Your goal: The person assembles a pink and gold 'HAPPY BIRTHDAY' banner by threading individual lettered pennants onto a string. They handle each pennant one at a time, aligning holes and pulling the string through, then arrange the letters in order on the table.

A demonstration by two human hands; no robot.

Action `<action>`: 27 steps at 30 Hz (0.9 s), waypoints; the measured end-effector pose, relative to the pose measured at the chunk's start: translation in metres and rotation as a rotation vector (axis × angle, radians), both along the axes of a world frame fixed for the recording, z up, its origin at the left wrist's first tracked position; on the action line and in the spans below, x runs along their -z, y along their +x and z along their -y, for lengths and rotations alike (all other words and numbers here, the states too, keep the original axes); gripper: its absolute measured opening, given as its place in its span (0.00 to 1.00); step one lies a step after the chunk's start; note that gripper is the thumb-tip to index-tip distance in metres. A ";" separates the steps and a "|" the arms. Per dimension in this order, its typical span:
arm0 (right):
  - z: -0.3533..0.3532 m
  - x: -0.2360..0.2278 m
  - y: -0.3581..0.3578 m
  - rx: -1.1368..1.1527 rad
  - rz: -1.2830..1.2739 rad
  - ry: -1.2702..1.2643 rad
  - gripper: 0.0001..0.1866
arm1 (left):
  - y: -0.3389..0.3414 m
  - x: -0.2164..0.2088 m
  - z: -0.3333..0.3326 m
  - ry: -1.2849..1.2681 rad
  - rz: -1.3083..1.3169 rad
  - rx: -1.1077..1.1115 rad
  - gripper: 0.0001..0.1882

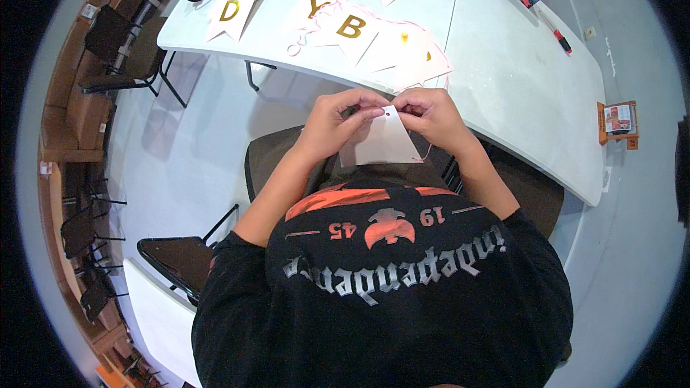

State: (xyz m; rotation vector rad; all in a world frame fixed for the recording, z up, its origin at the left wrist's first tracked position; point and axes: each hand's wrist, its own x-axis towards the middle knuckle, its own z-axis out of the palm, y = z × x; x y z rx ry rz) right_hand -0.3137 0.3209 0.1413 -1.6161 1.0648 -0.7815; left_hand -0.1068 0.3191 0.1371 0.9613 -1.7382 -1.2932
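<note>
The left hand (336,122) and right hand (434,116) are pinching a white pennant (381,142) near its punched hole (388,114), just before the white counter (514,79). Gold-lettered pennants (353,42) are lying on that counter.

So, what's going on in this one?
A person is holding a white card just off the near edge of a white table. The fingers of the left hand and right hand pinch it near a punched hole at its top; whether anything runs through that hole is too small to tell. On the table, pennants with gold letters lie spread out, and pink cord trails loosely over some of them.
</note>
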 end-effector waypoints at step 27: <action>0.005 0.011 -0.005 -0.033 0.076 0.065 0.06 | -0.005 0.024 0.000 -0.364 0.087 -0.039 0.08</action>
